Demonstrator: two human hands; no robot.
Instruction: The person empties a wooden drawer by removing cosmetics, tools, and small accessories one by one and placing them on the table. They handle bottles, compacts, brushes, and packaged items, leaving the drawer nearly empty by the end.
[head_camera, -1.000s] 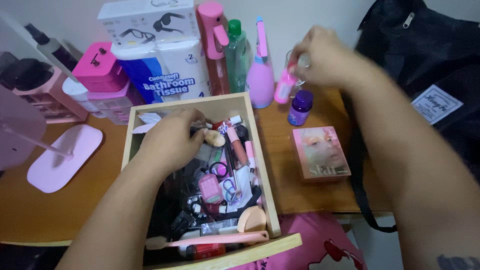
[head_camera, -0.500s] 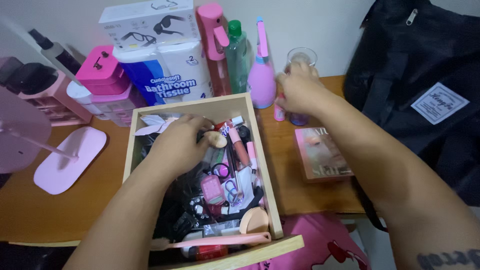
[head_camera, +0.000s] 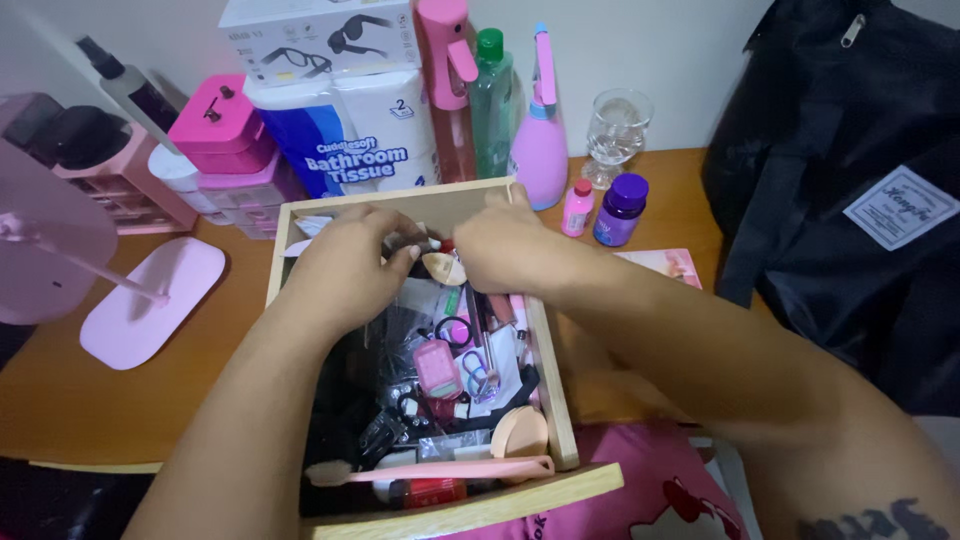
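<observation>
Right hand (head_camera: 500, 245) now inside drawer (head_camera: 540, 340)

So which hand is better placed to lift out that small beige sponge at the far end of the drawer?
Probably the right hand: its fingertips already sit against the beige sponge, while the left hand rests just beside it, over darker items.

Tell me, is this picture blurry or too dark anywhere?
Head view: mostly sharp and evenly lit; the left hand and right hand are only slightly soft. The wooden drawer is dim at its lower left, where dark items blend together, and the black bag shows little detail.
</observation>
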